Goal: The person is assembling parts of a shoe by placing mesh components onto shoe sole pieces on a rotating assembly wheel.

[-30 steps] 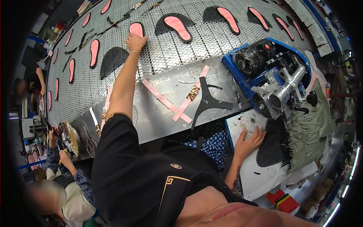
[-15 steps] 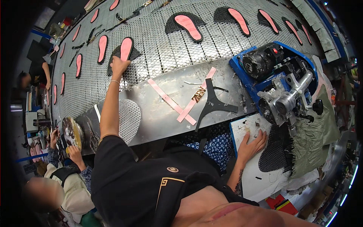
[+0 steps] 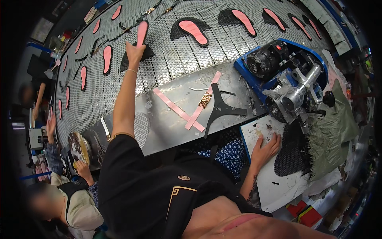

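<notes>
My left arm reaches out over the metal mesh conveyor, and my left hand (image 3: 135, 51) is closed on the near end of a pink insole (image 3: 142, 34) with a black edge. A black mesh piece (image 3: 147, 52) lies under that hand, partly covered by it. My right hand (image 3: 266, 151) rests with fingers spread on a white board (image 3: 267, 195). On the metal table edge, nearer me, lie crossed pink straps (image 3: 172, 104) with a gold letter ornament (image 3: 205, 100). Beside them is a dark three-armed upper piece (image 3: 224, 108).
More pink insoles, such as one (image 3: 193, 32) on a black half-round piece, lie across the conveyor (image 3: 167, 59). A blue-framed machine (image 3: 288, 75) stands at the right, near an olive sack (image 3: 332, 135). A co-worker (image 3: 79, 203) sits at the lower left beside a round pot (image 3: 78, 146).
The pink insole in my left hand has moved farther away and slightly right, off most of the black mesh piece. My right hand stays on the white board.
</notes>
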`<move>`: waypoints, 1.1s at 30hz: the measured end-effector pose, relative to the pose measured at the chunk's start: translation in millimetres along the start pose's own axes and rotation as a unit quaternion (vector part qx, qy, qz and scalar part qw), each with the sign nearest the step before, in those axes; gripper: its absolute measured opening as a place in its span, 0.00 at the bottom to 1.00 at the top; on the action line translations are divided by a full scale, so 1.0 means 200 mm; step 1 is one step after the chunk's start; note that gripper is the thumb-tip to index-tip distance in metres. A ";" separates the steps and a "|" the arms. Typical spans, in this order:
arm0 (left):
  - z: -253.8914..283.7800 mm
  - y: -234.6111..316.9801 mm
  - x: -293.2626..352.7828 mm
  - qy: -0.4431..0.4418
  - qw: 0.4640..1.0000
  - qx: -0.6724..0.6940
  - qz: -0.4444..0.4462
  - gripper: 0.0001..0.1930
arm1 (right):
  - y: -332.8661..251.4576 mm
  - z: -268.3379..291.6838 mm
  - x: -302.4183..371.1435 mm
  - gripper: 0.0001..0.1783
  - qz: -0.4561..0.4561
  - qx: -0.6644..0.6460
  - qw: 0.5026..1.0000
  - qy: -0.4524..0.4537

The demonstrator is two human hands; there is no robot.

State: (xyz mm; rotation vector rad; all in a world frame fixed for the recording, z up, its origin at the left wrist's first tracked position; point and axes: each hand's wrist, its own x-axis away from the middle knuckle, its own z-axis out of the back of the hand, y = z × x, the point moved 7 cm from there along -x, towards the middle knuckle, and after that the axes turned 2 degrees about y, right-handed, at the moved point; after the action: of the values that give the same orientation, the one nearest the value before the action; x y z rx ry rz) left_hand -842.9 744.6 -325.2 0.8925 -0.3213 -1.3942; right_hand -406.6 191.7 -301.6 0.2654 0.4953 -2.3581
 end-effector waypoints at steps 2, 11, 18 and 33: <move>0.05 0.19 0.11 0.000 1.000 0.025 0.003 0.53 | 0.02 0.01 0.01 0.30 -0.014 0.002 1.000 0.009; 0.02 -0.06 0.32 -0.014 0.961 -0.269 -0.057 0.55 | 0.04 0.10 0.02 0.29 -0.015 -0.144 0.988 0.056; 0.15 0.60 0.88 -0.065 0.976 0.067 -0.196 0.37 | 0.51 0.28 -0.09 0.37 -0.131 0.060 0.979 0.142; -0.02 1.27 1.82 -0.406 0.842 0.319 -0.155 0.16 | 0.34 0.67 -0.03 0.15 -0.054 -0.056 0.955 0.285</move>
State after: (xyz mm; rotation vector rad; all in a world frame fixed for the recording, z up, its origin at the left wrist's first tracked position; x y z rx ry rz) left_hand -588.0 387.0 -257.9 0.8488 -1.4091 -1.9774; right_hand -363.5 91.7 -196.7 0.8969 0.9306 -2.3272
